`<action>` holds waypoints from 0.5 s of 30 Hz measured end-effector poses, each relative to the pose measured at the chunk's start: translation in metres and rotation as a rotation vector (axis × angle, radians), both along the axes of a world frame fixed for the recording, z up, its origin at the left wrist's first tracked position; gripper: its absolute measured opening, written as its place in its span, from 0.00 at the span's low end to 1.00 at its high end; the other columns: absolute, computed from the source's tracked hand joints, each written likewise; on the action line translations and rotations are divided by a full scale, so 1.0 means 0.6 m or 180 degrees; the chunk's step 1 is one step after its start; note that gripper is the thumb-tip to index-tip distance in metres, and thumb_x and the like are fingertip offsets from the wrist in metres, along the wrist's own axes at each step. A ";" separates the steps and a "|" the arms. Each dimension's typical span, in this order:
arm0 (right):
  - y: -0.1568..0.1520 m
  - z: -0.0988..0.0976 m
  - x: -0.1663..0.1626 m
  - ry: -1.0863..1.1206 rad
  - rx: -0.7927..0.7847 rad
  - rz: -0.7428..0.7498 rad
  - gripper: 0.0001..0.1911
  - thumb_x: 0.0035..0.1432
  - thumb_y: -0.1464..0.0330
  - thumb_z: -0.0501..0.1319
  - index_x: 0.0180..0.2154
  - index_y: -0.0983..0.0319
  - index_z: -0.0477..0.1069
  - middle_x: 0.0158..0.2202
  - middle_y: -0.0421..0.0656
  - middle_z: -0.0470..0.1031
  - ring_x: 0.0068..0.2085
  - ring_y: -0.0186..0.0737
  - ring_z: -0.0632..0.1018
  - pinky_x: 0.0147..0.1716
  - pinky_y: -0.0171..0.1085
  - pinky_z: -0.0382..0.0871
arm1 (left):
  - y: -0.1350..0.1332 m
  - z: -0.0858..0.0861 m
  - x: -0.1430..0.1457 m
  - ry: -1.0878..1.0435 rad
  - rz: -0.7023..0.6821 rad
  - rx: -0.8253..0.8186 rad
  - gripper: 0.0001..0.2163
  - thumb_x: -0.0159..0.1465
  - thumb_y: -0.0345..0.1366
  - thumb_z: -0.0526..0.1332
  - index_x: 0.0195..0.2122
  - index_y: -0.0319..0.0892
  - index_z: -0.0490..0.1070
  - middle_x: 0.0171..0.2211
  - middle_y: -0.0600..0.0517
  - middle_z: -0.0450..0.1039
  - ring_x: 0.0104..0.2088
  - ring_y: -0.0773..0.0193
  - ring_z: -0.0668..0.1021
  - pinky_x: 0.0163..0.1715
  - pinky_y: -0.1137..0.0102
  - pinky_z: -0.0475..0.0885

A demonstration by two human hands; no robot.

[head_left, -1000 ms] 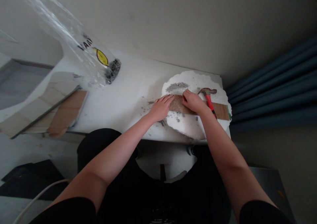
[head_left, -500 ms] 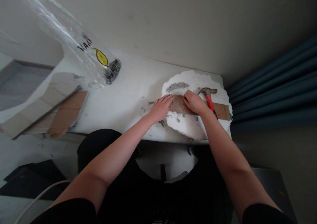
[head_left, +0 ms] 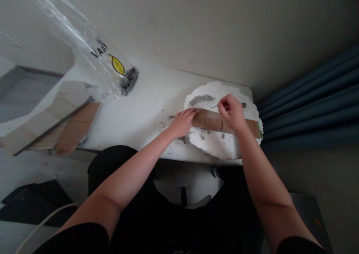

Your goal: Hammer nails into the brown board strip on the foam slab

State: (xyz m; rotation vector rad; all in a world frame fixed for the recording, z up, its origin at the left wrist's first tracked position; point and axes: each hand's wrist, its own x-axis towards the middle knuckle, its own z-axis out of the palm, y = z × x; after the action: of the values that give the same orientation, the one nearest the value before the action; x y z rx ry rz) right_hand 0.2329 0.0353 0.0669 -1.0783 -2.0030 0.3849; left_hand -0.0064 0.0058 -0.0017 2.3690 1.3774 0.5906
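Note:
A long brown board [head_left: 209, 119] lies across a white scalloped mat [head_left: 207, 140], its left part covered in small dark holes or marks. My left hand [head_left: 183, 123] rests flat on the board's left end, fingers stretched out together. Above the board's middle, my right hand [head_left: 231, 110] is closed in a pinch. A thin dark rod [head_left: 214, 106], perhaps a nail, sticks out leftward from its fingers. Behind that hand lies a hammer [head_left: 244, 105], with only the end of its head showing; its red handle is hidden.
Grey crumbs [head_left: 202, 99] are heaped on the mat behind the board, with more bits scattered in front. A clear plastic bag [head_left: 112, 63] stands on the white table [head_left: 151, 97]. Broken panels [head_left: 75, 128] lie at the left. Blue curtains [head_left: 311, 100] hang at the right.
My right hand has lifted off the board and moved right, in front of the hammer. The thin rod now shows in its fingers. My left hand stays on the board.

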 end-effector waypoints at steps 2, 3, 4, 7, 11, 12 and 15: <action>-0.029 -0.005 -0.012 -0.0317 -0.0120 0.0265 0.06 0.64 0.71 0.59 0.33 0.58 0.65 0.31 0.40 0.67 0.31 0.38 0.70 0.30 0.37 0.64 | 0.000 0.006 -0.003 -0.0285 -0.0046 0.0164 0.21 0.70 0.33 0.53 0.63 0.41 0.68 0.65 0.43 0.70 0.66 0.52 0.70 0.63 0.54 0.66; -0.044 -0.011 -0.019 -0.0429 -0.0202 0.0334 0.06 0.64 0.71 0.59 0.33 0.58 0.65 0.31 0.40 0.67 0.31 0.37 0.70 0.31 0.38 0.64 | -0.001 0.010 -0.003 -0.0439 -0.0163 0.0256 0.19 0.68 0.35 0.57 0.60 0.41 0.70 0.62 0.43 0.72 0.64 0.51 0.71 0.63 0.55 0.67; -0.058 -0.016 -0.026 -0.0500 -0.0266 0.0363 0.06 0.64 0.70 0.59 0.33 0.58 0.65 0.31 0.40 0.67 0.31 0.38 0.70 0.32 0.38 0.64 | -0.004 0.014 -0.003 -0.0574 -0.0339 0.0320 0.18 0.67 0.38 0.60 0.57 0.42 0.72 0.59 0.43 0.75 0.61 0.52 0.73 0.62 0.55 0.67; -0.090 -0.024 -0.045 -0.0522 -0.0343 0.0419 0.06 0.66 0.69 0.58 0.34 0.58 0.66 0.33 0.42 0.69 0.33 0.39 0.71 0.33 0.39 0.65 | -0.013 0.024 0.004 -0.0821 -0.0781 0.0273 0.12 0.67 0.42 0.62 0.48 0.43 0.75 0.48 0.46 0.80 0.51 0.55 0.79 0.56 0.59 0.71; -0.105 -0.015 -0.050 -0.0494 -0.0520 0.0370 0.07 0.70 0.64 0.58 0.37 0.58 0.68 0.35 0.43 0.71 0.35 0.41 0.73 0.36 0.40 0.69 | -0.022 0.031 0.008 -0.1070 -0.0643 0.0041 0.12 0.71 0.42 0.56 0.40 0.43 0.77 0.38 0.48 0.80 0.42 0.60 0.81 0.49 0.64 0.74; -0.106 -0.013 -0.044 -0.0478 -0.0554 0.0341 0.07 0.70 0.63 0.59 0.38 0.58 0.69 0.35 0.44 0.71 0.35 0.42 0.73 0.36 0.40 0.70 | -0.021 0.032 0.004 -0.1147 -0.0599 0.0000 0.13 0.72 0.43 0.56 0.41 0.43 0.77 0.39 0.48 0.81 0.42 0.61 0.81 0.48 0.65 0.74; -0.108 -0.017 -0.007 -0.0429 -0.0534 0.0161 0.10 0.68 0.60 0.61 0.44 0.59 0.71 0.38 0.45 0.72 0.35 0.42 0.74 0.36 0.40 0.71 | -0.012 0.035 -0.024 -0.1236 -0.0318 -0.0053 0.14 0.72 0.45 0.57 0.44 0.43 0.79 0.42 0.48 0.82 0.42 0.61 0.81 0.47 0.66 0.75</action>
State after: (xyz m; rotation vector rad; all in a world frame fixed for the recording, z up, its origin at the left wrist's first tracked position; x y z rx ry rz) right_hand 0.2286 -0.0295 0.0568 -1.1857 -2.1505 0.5269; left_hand -0.0207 -0.0017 0.0193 2.1468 1.0818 0.9454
